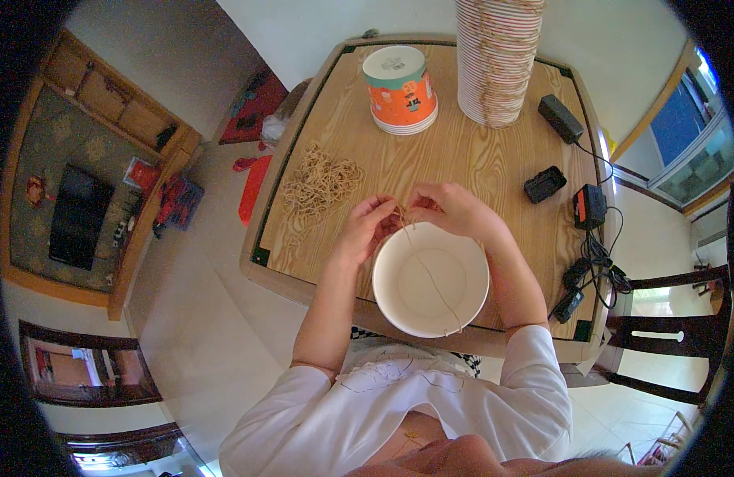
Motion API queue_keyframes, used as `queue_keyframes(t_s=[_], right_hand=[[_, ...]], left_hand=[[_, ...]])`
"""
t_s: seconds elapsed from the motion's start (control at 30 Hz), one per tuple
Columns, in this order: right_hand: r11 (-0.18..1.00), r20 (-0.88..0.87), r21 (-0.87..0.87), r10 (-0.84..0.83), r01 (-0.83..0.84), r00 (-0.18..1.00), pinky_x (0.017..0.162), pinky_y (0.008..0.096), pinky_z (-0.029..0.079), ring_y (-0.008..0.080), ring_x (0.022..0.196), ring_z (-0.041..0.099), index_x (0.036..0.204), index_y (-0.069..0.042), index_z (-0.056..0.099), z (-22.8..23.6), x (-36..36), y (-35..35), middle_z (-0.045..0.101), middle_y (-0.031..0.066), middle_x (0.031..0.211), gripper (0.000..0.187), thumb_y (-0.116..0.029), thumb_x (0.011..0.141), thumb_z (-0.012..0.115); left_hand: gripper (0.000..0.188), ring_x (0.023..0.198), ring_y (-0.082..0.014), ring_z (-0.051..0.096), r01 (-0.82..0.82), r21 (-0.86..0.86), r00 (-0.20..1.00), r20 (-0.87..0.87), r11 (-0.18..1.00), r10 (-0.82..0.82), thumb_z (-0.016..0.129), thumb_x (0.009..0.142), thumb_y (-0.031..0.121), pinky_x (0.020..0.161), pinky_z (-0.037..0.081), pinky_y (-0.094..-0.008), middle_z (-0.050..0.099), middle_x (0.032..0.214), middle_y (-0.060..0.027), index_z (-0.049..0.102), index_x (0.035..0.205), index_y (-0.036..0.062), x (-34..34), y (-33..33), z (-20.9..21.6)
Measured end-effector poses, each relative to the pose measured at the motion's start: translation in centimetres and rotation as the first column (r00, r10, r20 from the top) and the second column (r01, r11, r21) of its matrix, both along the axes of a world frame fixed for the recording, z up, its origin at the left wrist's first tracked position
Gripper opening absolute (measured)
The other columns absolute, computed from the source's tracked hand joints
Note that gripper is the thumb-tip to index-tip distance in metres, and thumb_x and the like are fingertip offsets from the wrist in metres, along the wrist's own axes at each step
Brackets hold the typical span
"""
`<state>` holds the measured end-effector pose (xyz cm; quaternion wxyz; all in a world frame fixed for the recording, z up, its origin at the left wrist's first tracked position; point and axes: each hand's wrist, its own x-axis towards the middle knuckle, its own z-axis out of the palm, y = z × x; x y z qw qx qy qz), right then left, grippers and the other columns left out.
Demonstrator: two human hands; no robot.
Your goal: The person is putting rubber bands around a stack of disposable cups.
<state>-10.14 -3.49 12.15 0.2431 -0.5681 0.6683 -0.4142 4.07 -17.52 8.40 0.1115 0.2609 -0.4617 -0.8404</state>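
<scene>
A white paper bucket [414,306] stands mouth up at the table's near edge, its inside bare. Thin tan twine [430,274] runs across its mouth from the near rim to the far rim. There my left hand [370,226] and my right hand [453,208] meet, fingers pinched on the twine just beyond the rim. My fingers partly hide that spot, so I cannot make out whether it is knotted. Left of my hands lies a loose tangle of the same twine [323,187].
Toward the back are an upside-down orange and green paper bucket stack [398,95] and a tall stack of tied buckets [494,60]. Along the right side lie a black power adapter [560,119], a black battery holder [545,184], a charger [589,207] and tangled cables [601,266]. A dark chair [661,334] stands at right.
</scene>
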Motion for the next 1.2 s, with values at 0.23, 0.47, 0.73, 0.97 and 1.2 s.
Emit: queue_keyframes(t_s=[0.23,0.47,0.73,0.97,1.2], right_hand=[[0.994,0.056,0.107,0.015,-0.021,0.998,0.058,0.0317,0.046,0.0169,0.063,0.058,0.082,0.000,0.061,0.2,0.0,0.0,0.063,0.0104,0.070,0.017,-0.016,0.080,0.064],[0.996,0.040,0.087,0.018,-0.021,0.999,0.057,0.0308,0.045,0.0156,0.062,0.057,0.082,0.000,0.061,-0.2,0.0,0.0,0.062,0.0095,0.070,0.015,-0.015,0.079,0.063],[0.997,-0.003,0.083,-0.008,0.008,1.000,0.059,0.0327,0.047,0.0197,0.064,0.062,0.082,0.001,0.060,-0.3,0.1,0.1,0.063,0.0132,0.071,0.017,-0.015,0.079,0.063],[0.995,-0.028,0.104,-0.009,0.012,1.000,0.057,0.0335,0.047,0.0209,0.063,0.061,0.083,0.002,0.061,0.0,0.1,0.1,0.063,0.0149,0.071,0.018,-0.016,0.079,0.063],[0.997,-0.024,0.082,0.014,-0.012,1.000,0.056,0.0332,0.046,0.0201,0.063,0.061,0.084,0.001,0.063,-0.2,0.0,0.1,0.063,0.0137,0.071,0.016,-0.015,0.080,0.063]], left_hand=[[0.027,0.081,-0.0133,0.057,0.083,-0.269,0.993,-0.062,0.960,-0.104,0.067,0.079,0.006,0.072,0.048,-0.0254,0.059,0.088,-0.0043,0.053,0.102,0.0058,0.2,0.7,1.4],[0.037,0.080,-0.0132,0.057,0.156,-0.332,0.988,0.040,0.930,-0.152,0.067,0.074,0.002,0.072,0.047,-0.0260,0.054,0.088,-0.0028,0.052,0.108,0.0055,0.5,0.5,1.4],[0.032,0.082,-0.0171,0.058,0.128,-0.089,0.988,-0.069,0.988,-0.135,0.065,0.074,0.001,0.073,0.048,-0.0288,0.058,0.089,-0.0031,0.055,0.104,0.0046,1.0,-0.9,0.3],[0.027,0.079,-0.0114,0.057,0.184,-0.384,0.981,0.021,0.905,-0.190,0.068,0.076,0.001,0.068,0.048,-0.0250,0.059,0.093,-0.0044,0.058,0.101,0.0019,0.2,0.7,3.2],[0.014,0.069,-0.0083,0.057,0.215,-0.466,0.976,0.067,0.858,-0.208,0.067,0.076,0.000,0.065,0.047,-0.0227,0.062,0.080,-0.0011,0.062,0.090,0.0026,0.1,0.0,1.7]])
